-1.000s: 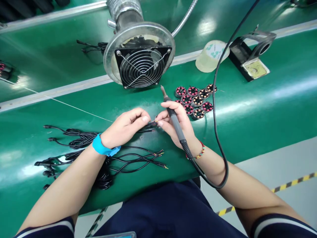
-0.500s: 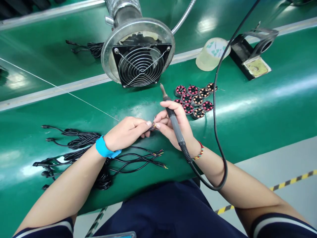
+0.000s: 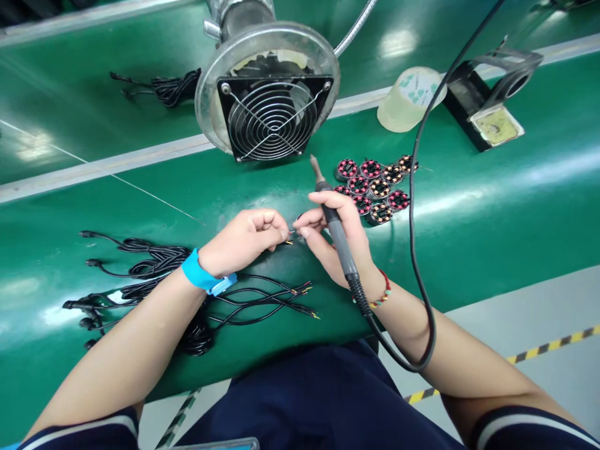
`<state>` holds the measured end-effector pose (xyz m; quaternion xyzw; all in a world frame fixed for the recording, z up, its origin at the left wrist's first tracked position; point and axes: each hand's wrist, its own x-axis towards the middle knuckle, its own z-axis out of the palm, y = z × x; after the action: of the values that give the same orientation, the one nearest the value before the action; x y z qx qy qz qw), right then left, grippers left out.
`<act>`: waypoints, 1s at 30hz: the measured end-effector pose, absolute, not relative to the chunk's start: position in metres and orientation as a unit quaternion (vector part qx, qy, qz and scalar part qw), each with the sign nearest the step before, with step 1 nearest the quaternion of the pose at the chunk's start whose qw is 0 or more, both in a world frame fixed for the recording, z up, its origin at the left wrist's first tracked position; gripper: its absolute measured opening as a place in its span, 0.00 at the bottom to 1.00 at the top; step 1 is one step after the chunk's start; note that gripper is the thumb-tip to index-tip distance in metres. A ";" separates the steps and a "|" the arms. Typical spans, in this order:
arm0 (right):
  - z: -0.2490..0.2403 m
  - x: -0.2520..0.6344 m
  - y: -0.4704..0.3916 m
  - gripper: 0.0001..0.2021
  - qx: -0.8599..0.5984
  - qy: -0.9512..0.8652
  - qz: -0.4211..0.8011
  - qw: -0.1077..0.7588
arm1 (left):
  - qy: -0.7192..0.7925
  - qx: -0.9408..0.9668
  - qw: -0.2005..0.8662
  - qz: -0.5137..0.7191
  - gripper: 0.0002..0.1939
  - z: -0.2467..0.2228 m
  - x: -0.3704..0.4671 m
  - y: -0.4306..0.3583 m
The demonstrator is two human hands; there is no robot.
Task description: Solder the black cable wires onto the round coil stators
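Note:
My left hand (image 3: 244,242) is closed in a pinch on the stripped end of a black cable, whose thin coloured wires (image 3: 289,242) poke out past the fingertips. In my right hand (image 3: 352,234) a soldering iron (image 3: 341,244) rests slantwise, its tip (image 3: 315,164) pointing up and away. My right thumb and forefinger meet close to the wire ends; whether they touch them I cannot tell. Below my left wrist lie several black cables (image 3: 262,304) with bared coloured ends, their coiled bundles (image 3: 162,259) to the left.
Beyond my right hand stand several small round coils (image 3: 379,187) with red or copper windings. A fume extractor fan (image 3: 274,125) hangs at the back. Behind the coils are a roll of clear tape (image 3: 398,109) and an iron stand (image 3: 478,112). A thin pale wire (image 3: 150,199) crosses the left side.
My left fingers have curled further, and the hands have drawn slightly apart at the wires. The soldering iron stays in my right hand. The whole view has shifted a little.

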<state>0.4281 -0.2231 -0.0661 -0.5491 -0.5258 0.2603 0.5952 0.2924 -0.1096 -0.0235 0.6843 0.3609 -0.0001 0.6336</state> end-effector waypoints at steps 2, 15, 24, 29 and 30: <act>-0.068 0.433 -0.224 0.20 -0.610 -0.538 0.204 0.545 | 0.386 0.689 0.613 0.011 0.04 -0.028 0.294 -0.108; -0.069 0.444 -0.227 0.19 -0.653 -0.562 0.188 0.472 | 0.427 0.678 0.598 0.004 0.06 -0.037 0.296 -0.103; -0.055 0.452 -0.235 0.05 -0.600 -0.556 0.091 0.568 | 0.428 0.676 0.600 -0.022 0.06 -0.033 0.295 -0.105; -0.056 0.452 -0.239 0.04 -0.588 -0.564 0.089 0.574 | 0.432 0.672 0.601 -0.022 0.05 -0.032 0.296 -0.106; -0.056 0.452 -0.239 0.04 -0.588 -0.565 0.087 0.572 | 0.432 0.673 0.601 -0.020 0.05 -0.033 0.296 -0.106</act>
<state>0.4518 -0.2391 -0.0563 -0.5879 -0.5653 0.0874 0.5720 0.2963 -0.1055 -0.0328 0.6726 0.4317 -0.0198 0.6008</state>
